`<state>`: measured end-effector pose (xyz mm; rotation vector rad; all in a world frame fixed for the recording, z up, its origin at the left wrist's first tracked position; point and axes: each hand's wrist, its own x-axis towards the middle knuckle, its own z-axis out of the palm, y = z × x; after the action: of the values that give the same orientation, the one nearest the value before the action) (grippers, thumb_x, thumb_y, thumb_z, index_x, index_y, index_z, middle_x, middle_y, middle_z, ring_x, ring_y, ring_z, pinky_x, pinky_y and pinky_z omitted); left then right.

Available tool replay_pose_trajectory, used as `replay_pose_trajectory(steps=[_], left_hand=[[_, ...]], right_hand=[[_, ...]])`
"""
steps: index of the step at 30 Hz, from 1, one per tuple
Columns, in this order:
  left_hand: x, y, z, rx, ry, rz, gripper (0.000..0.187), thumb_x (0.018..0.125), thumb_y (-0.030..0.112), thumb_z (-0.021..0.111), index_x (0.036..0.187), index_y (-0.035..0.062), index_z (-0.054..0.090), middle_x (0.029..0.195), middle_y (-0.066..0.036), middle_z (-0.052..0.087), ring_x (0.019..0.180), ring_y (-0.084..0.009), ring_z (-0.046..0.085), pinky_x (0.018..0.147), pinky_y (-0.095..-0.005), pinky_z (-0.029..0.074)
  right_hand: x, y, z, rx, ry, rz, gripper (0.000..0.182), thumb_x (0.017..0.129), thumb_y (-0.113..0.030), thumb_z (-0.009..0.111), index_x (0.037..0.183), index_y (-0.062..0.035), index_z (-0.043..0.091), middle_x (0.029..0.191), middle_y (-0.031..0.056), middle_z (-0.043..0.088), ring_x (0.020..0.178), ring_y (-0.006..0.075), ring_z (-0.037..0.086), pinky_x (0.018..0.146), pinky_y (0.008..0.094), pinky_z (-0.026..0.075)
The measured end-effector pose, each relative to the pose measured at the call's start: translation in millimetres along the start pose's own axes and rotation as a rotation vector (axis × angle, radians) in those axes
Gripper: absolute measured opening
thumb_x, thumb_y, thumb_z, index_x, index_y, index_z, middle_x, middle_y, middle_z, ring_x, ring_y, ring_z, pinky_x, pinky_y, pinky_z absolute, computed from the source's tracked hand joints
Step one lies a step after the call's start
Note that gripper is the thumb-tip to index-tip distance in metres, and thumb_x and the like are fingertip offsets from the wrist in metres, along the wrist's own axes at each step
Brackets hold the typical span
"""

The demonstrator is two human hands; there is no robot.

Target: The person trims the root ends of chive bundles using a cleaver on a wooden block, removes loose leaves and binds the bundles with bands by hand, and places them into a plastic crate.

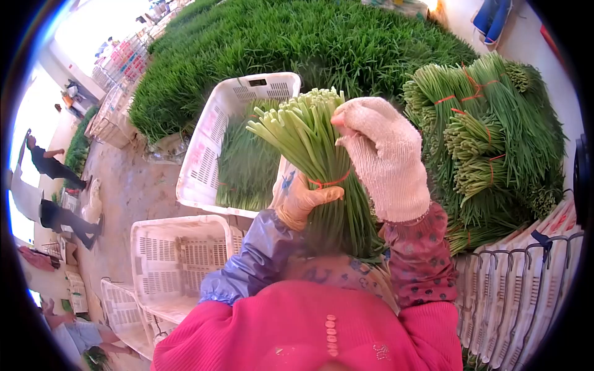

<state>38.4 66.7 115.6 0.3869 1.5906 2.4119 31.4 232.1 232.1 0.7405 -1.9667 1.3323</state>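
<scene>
A bundle of long green vegetable stalks (322, 136), pale at the cut ends, stands tilted in front of my chest. An orange band (331, 182) circles it. My left hand (299, 201), in a thin yellowish glove, is closed around the bundle at the band, thumb across the front. My right hand (383, 148), in a white knitted glove, is beside the cut ends on the right. Its thumb and fingertips are pinched together close to the stalks; what they hold, if anything, is hidden.
Ahead, a white crate (192, 167) holds greens. Another white crate (145, 247) is at lower left. A broad mass of greens (309, 37) spreads behind. Banded bundles (476, 136) are piled at right, above stacked crates (501, 297). People (52, 164) are at far left.
</scene>
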Motion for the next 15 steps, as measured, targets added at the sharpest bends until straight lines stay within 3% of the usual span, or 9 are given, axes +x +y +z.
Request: replay_pose_trajectory(steps=[3, 7, 8, 9, 11, 15], left_hand=[[2, -7, -4, 0.014, 0.012, 0.033, 0.055, 0.073, 0.016, 0.091, 0.116, 0.0023, 0.061, 0.097, -0.002, 0.066, 0.082, -0.0129, 0.064, 0.072, -0.0282, 0.053], [0, 1, 2, 0.051, -0.061, -0.023, 0.054, 0.072, 0.016, 0.092, 0.114, 0.0022, 0.061, 0.098, -0.003, 0.067, 0.082, -0.0136, 0.064, 0.073, -0.0289, 0.053], [0, 1, 3, 0.052, -0.062, -0.022, 0.054, 0.072, 0.016, 0.092, 0.114, 0.0022, 0.061, 0.098, -0.003, 0.067, 0.082, -0.0136, 0.064, 0.073, -0.0289, 0.053], [-1, 1, 4, 0.044, -0.056, -0.046, 0.054, 0.072, 0.017, 0.092, 0.114, 0.0022, 0.062, 0.099, -0.003, 0.067, 0.084, -0.0135, 0.064, 0.074, -0.0288, 0.053], [0, -1, 6, 0.035, -0.047, -0.069, 0.054, 0.072, 0.017, 0.092, 0.115, 0.0023, 0.062, 0.1, -0.003, 0.068, 0.085, -0.0134, 0.064, 0.076, -0.0288, 0.053], [1, -7, 7, 0.032, -0.019, -0.057, 0.058, 0.073, 0.02, 0.092, 0.12, 0.0024, 0.063, 0.108, -0.002, 0.068, 0.095, -0.0123, 0.063, 0.083, -0.0293, 0.052]], right_hand=[[15, 4, -6, -0.136, -0.045, -0.134, 0.021, 0.081, 0.009, 0.069, 0.1, -0.0004, 0.069, 0.098, 0.0123, 0.068, 0.084, 0.0257, 0.069, 0.07, 0.0315, 0.057], [46, 12, 1, -0.351, -0.246, -0.227, 0.02, 0.08, 0.0, 0.07, 0.099, -0.0051, 0.071, 0.1, 0.0108, 0.068, 0.09, 0.0303, 0.068, 0.077, 0.0366, 0.056], [54, 10, 1, -0.416, -0.339, -0.164, 0.016, 0.081, -0.008, 0.07, 0.097, -0.0063, 0.073, 0.101, 0.0102, 0.068, 0.093, 0.0326, 0.067, 0.08, 0.0396, 0.055], [61, 9, -2, -0.417, -0.338, -0.167, 0.016, 0.081, -0.008, 0.07, 0.097, -0.0063, 0.073, 0.101, 0.0102, 0.068, 0.093, 0.0326, 0.067, 0.08, 0.0396, 0.055], [72, 4, -7, -0.518, -0.598, -0.065, 0.016, 0.08, -0.014, 0.071, 0.093, -0.0055, 0.073, 0.101, 0.0111, 0.068, 0.094, 0.0347, 0.067, 0.082, 0.0418, 0.055], [81, -25, -7, -0.679, -0.698, 0.125, 0.015, 0.079, -0.015, 0.07, 0.089, -0.0043, 0.073, 0.103, 0.013, 0.066, 0.099, 0.0342, 0.066, 0.085, 0.0425, 0.054]])
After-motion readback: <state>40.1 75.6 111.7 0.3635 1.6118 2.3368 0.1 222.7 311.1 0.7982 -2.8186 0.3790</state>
